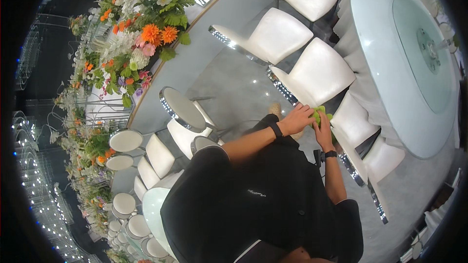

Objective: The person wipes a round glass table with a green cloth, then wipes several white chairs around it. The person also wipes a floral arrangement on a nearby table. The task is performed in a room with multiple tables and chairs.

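Both of my hands meet in front of my body at a light green, leafy-looking thing (321, 111), its exact kind too small to make out. My left hand (297, 119) reaches it from the left, fingers bent and closed on its edge. From below, my right hand (322, 129) pinches the same thing, with the thumb side toward the left hand. Part of the green thing is covered by fingers. Each wrist wears a black band. Just beyond the hands stand white chairs with glittering silver back rims, the nearest white seat (321, 72) tucked toward a table.
A round glass-topped table (370, 34) with a turntable (419, 53) and pale cloth stands at the right. At the left, a raised grey edge (170, 53) carries orange, white and pink flowers (152, 34). More white chairs (184, 136) stand by my left elbow.
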Tool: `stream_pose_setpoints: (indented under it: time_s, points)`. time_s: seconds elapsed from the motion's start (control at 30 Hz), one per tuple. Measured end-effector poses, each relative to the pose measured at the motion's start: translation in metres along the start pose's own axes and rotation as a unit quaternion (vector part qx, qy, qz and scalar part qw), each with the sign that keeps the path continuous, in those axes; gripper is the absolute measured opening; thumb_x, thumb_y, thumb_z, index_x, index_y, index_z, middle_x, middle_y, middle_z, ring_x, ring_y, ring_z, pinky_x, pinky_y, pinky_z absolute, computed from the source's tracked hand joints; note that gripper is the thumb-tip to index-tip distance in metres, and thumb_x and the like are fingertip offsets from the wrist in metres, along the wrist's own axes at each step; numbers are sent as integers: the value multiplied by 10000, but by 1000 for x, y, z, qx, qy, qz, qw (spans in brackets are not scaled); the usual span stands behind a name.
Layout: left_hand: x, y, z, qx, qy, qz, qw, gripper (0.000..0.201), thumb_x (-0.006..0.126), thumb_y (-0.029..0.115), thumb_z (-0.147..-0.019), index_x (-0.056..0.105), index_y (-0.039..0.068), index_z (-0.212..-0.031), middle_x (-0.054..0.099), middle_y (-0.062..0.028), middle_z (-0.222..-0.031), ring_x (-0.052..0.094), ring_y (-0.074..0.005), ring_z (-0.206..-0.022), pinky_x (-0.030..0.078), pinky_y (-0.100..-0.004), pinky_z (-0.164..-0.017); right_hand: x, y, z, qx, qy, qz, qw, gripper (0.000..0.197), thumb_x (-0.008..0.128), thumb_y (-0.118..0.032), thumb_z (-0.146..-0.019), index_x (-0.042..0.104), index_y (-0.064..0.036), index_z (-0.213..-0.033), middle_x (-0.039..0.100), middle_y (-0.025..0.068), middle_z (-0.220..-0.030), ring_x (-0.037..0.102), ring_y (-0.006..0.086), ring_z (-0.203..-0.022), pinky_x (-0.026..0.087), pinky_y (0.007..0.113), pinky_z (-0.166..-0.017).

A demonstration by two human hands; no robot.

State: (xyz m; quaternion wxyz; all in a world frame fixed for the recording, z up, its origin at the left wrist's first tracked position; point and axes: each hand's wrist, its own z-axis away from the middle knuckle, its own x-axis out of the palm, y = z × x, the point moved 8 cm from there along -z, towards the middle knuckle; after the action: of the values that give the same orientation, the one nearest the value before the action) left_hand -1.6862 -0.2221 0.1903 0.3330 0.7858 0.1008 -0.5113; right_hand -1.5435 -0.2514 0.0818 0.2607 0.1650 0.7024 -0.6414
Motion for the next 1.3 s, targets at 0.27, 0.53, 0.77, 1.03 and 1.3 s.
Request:
stream_pose_setpoints:
  time_s: [0.27,0.53,0.77,1.03,1.3]
  points:
    - [-55,-53,3,20,22,113,993,200,720,58,-766,675,104,-955,585,-76,-1037,572,-292,-1004,443,-419,-888,7,-72,-49,-34,-27,63,997,526,665,-225,-1001,505,45,-1424,571,266,-1378,521,471,-1262,420,527,-1095]
    - [-106,-206,38,13,21,179,984,196,707,22,-789,664,79,-972,594,-93,-1058,588,-308,-1041,459,-428,-893,82,-174,-164,-21,-78,201,976,354,680,-227,-982,564,25,-1201,608,233,-1167,566,443,-1075,460,537,-914]
    - [-198,-344,51,15,89,108,990,116,686,57,-811,640,72,-916,578,-99,-995,576,-311,-971,461,-433,-842,185,-202,-299,81,-25,153,985,320,651,-215,-1011,574,31,-1201,621,230,-1175,579,438,-1082,474,533,-928]
    - [-278,-483,103,-62,87,92,990,207,707,37,-773,668,60,-975,615,-118,-1013,581,-357,-1007,470,-445,-863,279,-286,-407,-104,0,116,988,393,621,-235,-1022,601,23,-1318,635,240,-1245,591,418,-1174,465,496,-1058]
    - [-305,-577,153,-219,143,142,955,224,664,-21,-830,661,-6,-1053,633,-186,-1101,593,-393,-1063,483,-479,-930,374,-306,-506,-87,-107,144,980,403,600,-358,-1013,643,-1,-1196,670,200,-1163,648,385,-1027,534,523,-868]
